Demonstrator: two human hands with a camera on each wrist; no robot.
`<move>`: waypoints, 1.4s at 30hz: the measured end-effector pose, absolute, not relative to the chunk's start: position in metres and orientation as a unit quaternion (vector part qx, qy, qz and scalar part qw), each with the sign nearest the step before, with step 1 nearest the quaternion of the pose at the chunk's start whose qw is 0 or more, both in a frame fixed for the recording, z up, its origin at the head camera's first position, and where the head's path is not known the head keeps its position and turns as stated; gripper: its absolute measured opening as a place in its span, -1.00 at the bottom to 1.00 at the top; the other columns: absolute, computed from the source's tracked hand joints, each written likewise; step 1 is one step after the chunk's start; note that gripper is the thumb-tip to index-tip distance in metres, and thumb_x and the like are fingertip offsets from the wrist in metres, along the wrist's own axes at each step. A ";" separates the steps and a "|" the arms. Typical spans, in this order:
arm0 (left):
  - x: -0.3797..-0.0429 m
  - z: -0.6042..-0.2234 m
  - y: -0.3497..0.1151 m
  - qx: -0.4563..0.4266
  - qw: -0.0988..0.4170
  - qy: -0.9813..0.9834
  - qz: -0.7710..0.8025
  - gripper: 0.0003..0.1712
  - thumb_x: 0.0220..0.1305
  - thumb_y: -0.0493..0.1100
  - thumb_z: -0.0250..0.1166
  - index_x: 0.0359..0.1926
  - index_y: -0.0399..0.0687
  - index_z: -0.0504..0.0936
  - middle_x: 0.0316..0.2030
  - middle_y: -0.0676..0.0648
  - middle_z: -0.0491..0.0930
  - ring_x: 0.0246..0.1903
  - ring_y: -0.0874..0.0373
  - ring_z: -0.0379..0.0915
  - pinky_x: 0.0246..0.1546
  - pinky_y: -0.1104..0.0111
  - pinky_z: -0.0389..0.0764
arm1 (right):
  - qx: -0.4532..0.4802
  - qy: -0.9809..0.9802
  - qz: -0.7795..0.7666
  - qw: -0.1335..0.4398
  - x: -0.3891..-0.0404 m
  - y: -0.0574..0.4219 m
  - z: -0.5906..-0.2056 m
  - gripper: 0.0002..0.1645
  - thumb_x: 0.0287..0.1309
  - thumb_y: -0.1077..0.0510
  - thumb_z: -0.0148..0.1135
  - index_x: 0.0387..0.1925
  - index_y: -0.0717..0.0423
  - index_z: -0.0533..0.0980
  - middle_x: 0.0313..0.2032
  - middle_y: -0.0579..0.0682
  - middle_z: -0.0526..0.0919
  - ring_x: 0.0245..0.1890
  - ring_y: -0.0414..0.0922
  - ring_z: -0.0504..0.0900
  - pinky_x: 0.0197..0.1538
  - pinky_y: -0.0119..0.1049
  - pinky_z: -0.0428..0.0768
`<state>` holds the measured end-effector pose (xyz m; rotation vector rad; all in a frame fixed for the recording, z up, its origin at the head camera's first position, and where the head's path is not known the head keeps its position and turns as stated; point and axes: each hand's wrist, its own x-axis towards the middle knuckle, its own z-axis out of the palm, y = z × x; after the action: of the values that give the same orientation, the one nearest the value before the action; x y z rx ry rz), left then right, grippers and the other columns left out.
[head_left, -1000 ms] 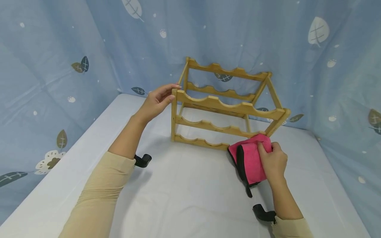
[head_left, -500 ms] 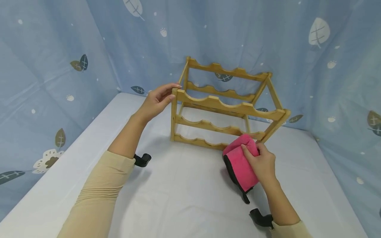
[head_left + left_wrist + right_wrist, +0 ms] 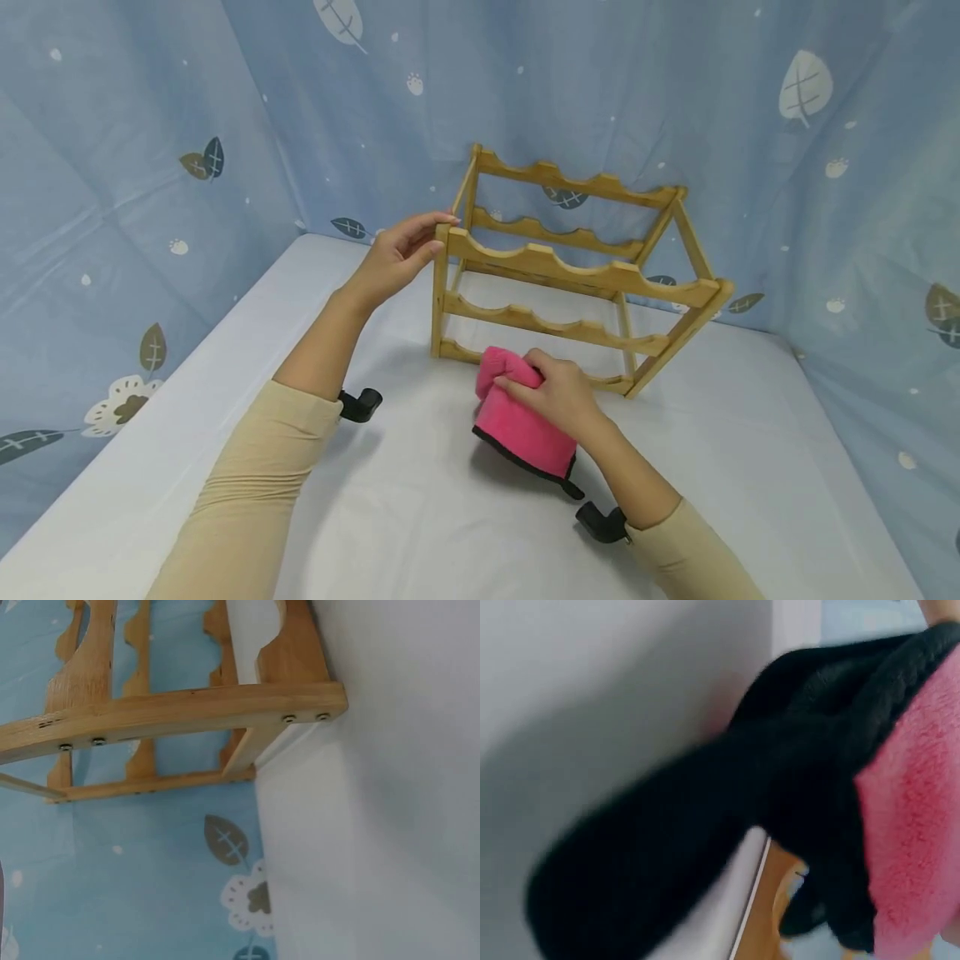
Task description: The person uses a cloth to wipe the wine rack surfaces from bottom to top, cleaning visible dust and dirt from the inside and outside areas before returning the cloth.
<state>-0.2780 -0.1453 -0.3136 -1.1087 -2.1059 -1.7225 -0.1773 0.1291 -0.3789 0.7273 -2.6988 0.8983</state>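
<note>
A wooden wine rack (image 3: pixel 570 265) with scalloped rails stands on the white surface; its end frame (image 3: pixel 172 712) fills the upper part of the left wrist view. My left hand (image 3: pixel 397 250) holds the rack's upper front left corner between thumb and fingers. In my right hand (image 3: pixel 558 396) is a folded pink cloth (image 3: pixel 525 429) with black edging and a black loop, gripped in front of the rack's lowest front rail. Close up in the right wrist view, the cloth (image 3: pixel 922 802) shows its fuzzy pink pile, and its dark loop is blurred.
The white-covered table (image 3: pixel 405 500) extends around the rack. Behind it and at both sides hangs a blue curtain (image 3: pixel 600 83) with leaf prints. Black curved pieces (image 3: pixel 362 405) are worn at both wrists.
My right hand has carried the pink cloth leftward along the rack's lower front, from its right end to near the middle. The left hand and the rack have stayed in place.
</note>
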 end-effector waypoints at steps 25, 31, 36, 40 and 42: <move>-0.279 -0.312 -0.147 -0.379 0.136 -0.725 -0.559 -0.51 0.20 -0.44 0.23 0.18 -0.31 0.45 0.23 -0.22 0.41 0.22 0.11 0.36 0.26 0.30 0.36 | 0.194 -0.977 0.069 0.055 -0.233 0.035 -0.414 -0.52 0.14 -0.28 0.20 -0.50 0.05 0.48 -0.72 -0.02 0.48 -0.59 -0.04 0.59 -0.66 -0.25 0.41; -0.280 -0.312 -0.146 -0.379 0.137 -0.723 -0.561 -0.51 0.18 -0.46 0.24 0.17 -0.31 0.46 0.20 -0.22 0.44 0.20 0.11 0.38 0.25 0.30 0.38 | 0.157 -0.984 0.068 0.049 -0.233 0.037 -0.416 -0.53 0.11 -0.25 0.24 -0.47 0.08 0.48 -0.62 0.06 0.60 -0.49 0.02 0.66 -0.60 -0.16 0.51; -0.279 -0.311 -0.146 -0.375 0.134 -0.727 -0.559 -0.51 0.19 -0.45 0.24 0.18 -0.30 0.46 0.21 -0.21 0.43 0.20 0.11 0.38 0.24 0.31 0.38 | 0.123 -0.988 0.082 0.031 -0.232 0.043 -0.416 -0.54 0.11 -0.23 0.25 -0.47 0.09 0.49 -0.55 0.07 0.64 -0.47 0.00 0.66 -0.58 -0.17 0.49; -0.279 -0.311 -0.146 -0.372 0.133 -0.730 -0.558 -0.51 0.20 -0.44 0.24 0.18 -0.30 0.45 0.22 -0.21 0.41 0.21 0.12 0.37 0.26 0.32 0.36 | 0.111 -0.990 0.084 0.030 -0.231 0.049 -0.416 -0.54 0.11 -0.21 0.26 -0.48 0.10 0.49 -0.54 0.09 0.65 -0.49 0.01 0.65 -0.60 -0.18 0.46; -0.278 -0.311 -0.146 -0.371 0.129 -0.731 -0.558 -0.51 0.20 -0.44 0.23 0.18 -0.31 0.45 0.23 -0.22 0.41 0.22 0.11 0.36 0.27 0.31 0.35 | 0.107 -0.990 0.082 0.031 -0.230 0.053 -0.415 -0.54 0.10 -0.21 0.26 -0.48 0.11 0.50 -0.54 0.09 0.66 -0.50 0.00 0.65 -0.61 -0.19 0.45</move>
<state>-0.2784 -0.1464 -0.3106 -1.0770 -2.1249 -1.6220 -0.2300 0.0530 -0.4155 0.3312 -3.0518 0.2540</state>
